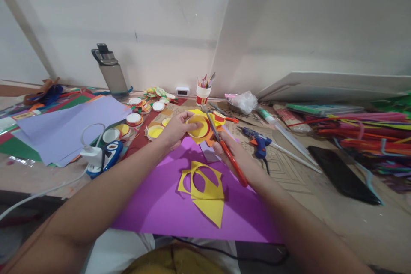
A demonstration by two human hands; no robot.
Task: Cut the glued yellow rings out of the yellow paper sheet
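Note:
My left hand (176, 130) pinches a round yellow paper piece (201, 128) with a pale and red rim, thumb lying across its face. In my right hand (236, 154) is a pair of scissors (229, 154) with red handles, its blades pointing up and away beside the right edge of the yellow piece. Whether the blades touch the paper I cannot tell. Below both hands, yellow paper scraps (207, 186) with round cut-outs lie on a purple sheet (154, 205). Behind my hands sits more yellow paper, partly hidden.
A blue glue gun (258, 141) and a black phone-like slab (343, 175) lie to the right. Round lids (134, 119), a power strip (111, 154) and lilac sheets (73, 124) are on the left. A bottle (112, 72) and a cup of brushes (203, 94) stand behind.

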